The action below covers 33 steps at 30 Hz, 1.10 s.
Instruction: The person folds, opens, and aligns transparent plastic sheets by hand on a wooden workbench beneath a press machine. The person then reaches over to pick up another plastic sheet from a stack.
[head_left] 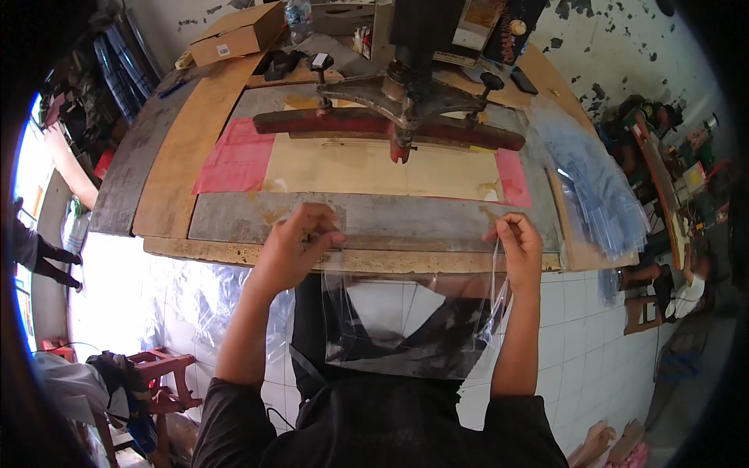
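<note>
The clear plastic sheet [406, 324] is thin, shiny and see-through, shaped like a box with four sides. It hangs between the two hands, in front of the table [351, 259] and over the person's lap. The left hand [303, 243] is nearly closed, with its thumb and fingertips pinching the sheet near its top left corner. The right hand [516, 240] has its fingers curled and pinches the top right corner between thumb and finger.

The table's front edge is rough, chipped wood. Behind it lies a flat gray board [374, 209], smooth but stained. On the board is a long pale yellow sheet [374, 168], with a wrinkly pink piece [234, 160] at its left end and a small pink piece [512, 175] at its right end. A heavy metal bar [335, 122], with worn red paint, sits over the back part.

There is a wide gap between the hands and the bar. A messy pile of clear plastic [597, 183] is well to the right of the right hand.

The held sheet has bright lines and creases down its right side. Its bottom edge slants a bit, and dark clothes and white floor tiles [558, 331] show through it.
</note>
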Available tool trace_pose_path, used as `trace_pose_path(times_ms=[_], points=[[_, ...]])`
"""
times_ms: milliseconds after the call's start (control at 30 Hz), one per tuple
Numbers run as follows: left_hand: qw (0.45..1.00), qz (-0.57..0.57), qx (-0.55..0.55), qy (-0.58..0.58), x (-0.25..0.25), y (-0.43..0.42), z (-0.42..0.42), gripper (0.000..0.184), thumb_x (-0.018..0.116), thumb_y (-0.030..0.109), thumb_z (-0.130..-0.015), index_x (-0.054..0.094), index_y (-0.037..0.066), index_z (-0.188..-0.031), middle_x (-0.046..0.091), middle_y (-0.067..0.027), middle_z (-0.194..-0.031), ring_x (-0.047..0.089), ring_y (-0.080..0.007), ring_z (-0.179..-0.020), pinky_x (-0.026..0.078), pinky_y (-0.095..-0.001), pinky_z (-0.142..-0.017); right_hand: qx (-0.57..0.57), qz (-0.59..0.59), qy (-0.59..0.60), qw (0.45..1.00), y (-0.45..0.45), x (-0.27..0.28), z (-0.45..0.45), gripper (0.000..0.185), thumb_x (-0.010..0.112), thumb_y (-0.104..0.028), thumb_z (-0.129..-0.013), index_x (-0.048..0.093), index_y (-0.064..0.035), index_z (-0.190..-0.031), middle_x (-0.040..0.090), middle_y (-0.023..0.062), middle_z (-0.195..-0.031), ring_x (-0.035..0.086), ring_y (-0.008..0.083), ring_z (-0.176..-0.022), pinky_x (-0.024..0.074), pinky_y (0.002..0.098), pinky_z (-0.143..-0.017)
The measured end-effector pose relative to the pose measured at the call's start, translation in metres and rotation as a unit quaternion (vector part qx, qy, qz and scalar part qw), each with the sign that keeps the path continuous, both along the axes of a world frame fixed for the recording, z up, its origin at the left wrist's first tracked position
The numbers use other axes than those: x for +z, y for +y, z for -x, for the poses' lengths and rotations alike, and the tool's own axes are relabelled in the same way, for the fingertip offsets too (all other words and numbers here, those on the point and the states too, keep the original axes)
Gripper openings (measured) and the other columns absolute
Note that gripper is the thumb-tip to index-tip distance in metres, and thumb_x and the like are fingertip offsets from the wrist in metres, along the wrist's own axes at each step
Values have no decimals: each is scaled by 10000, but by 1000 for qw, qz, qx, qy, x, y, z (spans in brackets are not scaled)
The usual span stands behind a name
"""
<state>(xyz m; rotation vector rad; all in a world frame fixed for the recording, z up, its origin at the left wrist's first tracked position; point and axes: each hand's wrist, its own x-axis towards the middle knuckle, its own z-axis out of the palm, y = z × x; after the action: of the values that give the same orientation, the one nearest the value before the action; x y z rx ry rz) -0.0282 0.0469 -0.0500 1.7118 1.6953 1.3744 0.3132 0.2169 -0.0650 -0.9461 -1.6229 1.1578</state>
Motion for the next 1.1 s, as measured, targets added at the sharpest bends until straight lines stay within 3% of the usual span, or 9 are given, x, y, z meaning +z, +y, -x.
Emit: trace_pose_path(times_ms=[33,133,333,433,533,667,833,900,1100], points=[[996,31,7,-81,-1,2,0,72,711,25,-973,668,12,-1029,747,-107,-906,729,-164,-866,565,-308,-794,-3,31,-11,999,0,0,1,159,650,-185,-1048,632,-27,-1053,697,45,-852,660,123,-819,499,282,-830],[982,75,3,-176,-4,8,4,137,698,20,-985,682,5,-1120,743,-83,-924,707,-122,-886,557,-275,-804,-32,36,-23,999,3,-7,3,142,642,-145,-1045,649,-3,-1048,692,47,-845,674,131,-784,515,276,-775],[973,100,-10,-207,-12,8,9,284,658,23,-1013,662,-6,-1295,755,-78,-969,713,-134,-900,564,-280,-836,-59,24,6,998,-1,-16,8,159,640,-159,-1047,646,1,-1049,684,51,-818,656,126,-756,517,282,-757],[972,63,-40,-223,-12,6,7,287,660,45,-1017,658,-17,-1298,774,-120,-1044,723,-148,-966,569,-295,-877,-62,25,-10,998,-3,-11,9,178,641,-178,-1051,643,0,-1055,678,51,-813,652,129,-757,518,282,-753],[967,97,-58,-228,-5,4,11,297,650,62,-1027,640,-30,-1309,774,-158,-1096,726,-172,-1040,571,-313,-910,-59,34,-2,998,-2,-11,8,183,646,-187,-1049,643,-4,-1052,675,51,-816,649,132,-760,520,285,-751],[962,96,-75,-244,-5,6,13,312,632,62,-1037,613,-33,-1333,775,-162,-1086,726,-188,-1058,573,-322,-918,-54,38,5,998,2,-12,4,180,642,-187,-1050,641,-7,-1044,673,49,-815,650,133,-756,524,287,-751],[939,85,-85,-321,-7,9,13,311,639,72,-1040,598,-40,-1327,775,-150,-1076,711,-151,-1013,559,-297,-904,-50,39,18,998,2,-13,4,181,642,-191,-1050,638,-10,-1051,672,48,-813,653,136,-755,524,289,-746],[950,92,-66,-291,-7,9,13,315,653,78,-1034,601,-40,-1321,778,-130,-1038,703,-125,-993,551,-281,-888,-58,31,18,998,1,-11,7,180,624,-216,-1064,633,-38,-1034,667,38,-803,634,125,-744,477,270,-723],[964,112,-20,-242,-10,12,11,304,700,98,-1012,638,-27,-1282,776,-55,-889,657,-50,-885,512,-227,-806,-60,35,-4,998,0,-9,6,187,617,-227,-1068,636,-44,-1033,674,33,-791,636,119,-747,477,269,-730]])
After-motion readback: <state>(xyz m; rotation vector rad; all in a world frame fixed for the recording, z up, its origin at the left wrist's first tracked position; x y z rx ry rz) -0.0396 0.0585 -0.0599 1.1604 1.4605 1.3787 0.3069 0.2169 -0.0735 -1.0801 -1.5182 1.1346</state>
